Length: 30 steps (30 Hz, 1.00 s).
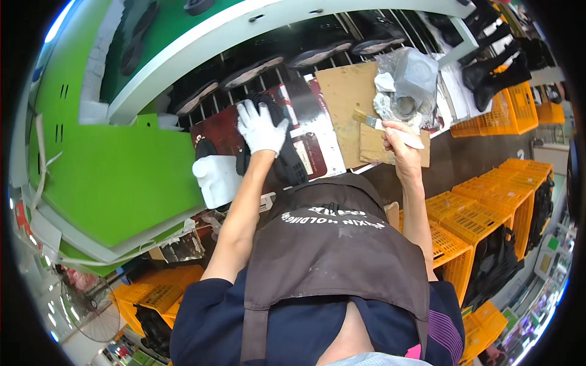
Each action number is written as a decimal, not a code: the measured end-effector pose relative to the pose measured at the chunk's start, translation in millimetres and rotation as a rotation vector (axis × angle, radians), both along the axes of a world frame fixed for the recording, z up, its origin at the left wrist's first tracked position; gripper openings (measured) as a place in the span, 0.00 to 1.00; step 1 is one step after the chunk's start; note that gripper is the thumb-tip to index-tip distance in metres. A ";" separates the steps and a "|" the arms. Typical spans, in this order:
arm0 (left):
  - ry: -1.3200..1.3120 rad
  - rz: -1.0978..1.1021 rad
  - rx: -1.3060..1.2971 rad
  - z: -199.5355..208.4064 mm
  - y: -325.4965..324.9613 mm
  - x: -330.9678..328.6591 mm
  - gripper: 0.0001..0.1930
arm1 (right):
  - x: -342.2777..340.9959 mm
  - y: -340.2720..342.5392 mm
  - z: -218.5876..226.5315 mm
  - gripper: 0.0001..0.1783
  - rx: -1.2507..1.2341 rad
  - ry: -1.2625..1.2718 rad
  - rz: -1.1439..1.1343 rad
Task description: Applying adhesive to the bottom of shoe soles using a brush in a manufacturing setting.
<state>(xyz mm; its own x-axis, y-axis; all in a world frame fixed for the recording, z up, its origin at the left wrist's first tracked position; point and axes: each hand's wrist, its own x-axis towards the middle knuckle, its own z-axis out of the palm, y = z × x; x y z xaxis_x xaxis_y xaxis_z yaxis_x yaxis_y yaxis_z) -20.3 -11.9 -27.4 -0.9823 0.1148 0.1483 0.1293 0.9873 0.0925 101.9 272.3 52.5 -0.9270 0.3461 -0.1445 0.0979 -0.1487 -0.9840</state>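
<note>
My left hand, in a white glove, rests with fingers spread on black pieces that look like ridged shoe soles. They lie on a dark red and white printed sheet. My bare right hand is closed round the pale handle of a flat paintbrush. The brush's bristles point left over the cardboard. Just beyond that hand is a cloudy plastic container, wrapped in clear film, with a round opening facing me. Beside my left forearm stands a white plastic jug.
Several dark shoes or boots line a rack behind the work surface, under a pale frame bar. A green panel spans the left. Orange crates stand to the right and lower left. Black boots are at far right.
</note>
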 end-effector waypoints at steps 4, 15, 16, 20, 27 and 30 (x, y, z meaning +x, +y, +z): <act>-0.003 -0.074 -0.049 -8.8 -0.5 -18.2 0.31 | 1.1 18.6 -11.0 0.12 0.014 0.022 -0.030; -0.260 0.084 0.247 39.2 15.2 -20.4 0.19 | -20.6 102.6 -54.1 0.09 0.665 -0.012 -0.309; -0.218 0.061 0.366 40.6 14.8 -17.5 0.19 | -24.2 107.0 -64.0 0.08 0.752 0.019 -0.292; -0.189 0.014 0.767 63.1 6.8 -12.6 0.16 | -37.8 118.8 -92.7 0.08 1.062 0.104 -0.218; -0.449 -0.060 1.661 109.0 -6.5 -15.1 0.08 | -46.8 121.6 -90.3 0.11 0.677 -0.238 -0.219; -0.675 -0.043 1.939 88.2 -13.3 -9.6 0.17 | -44.8 125.6 -88.7 0.14 0.342 -0.214 -0.329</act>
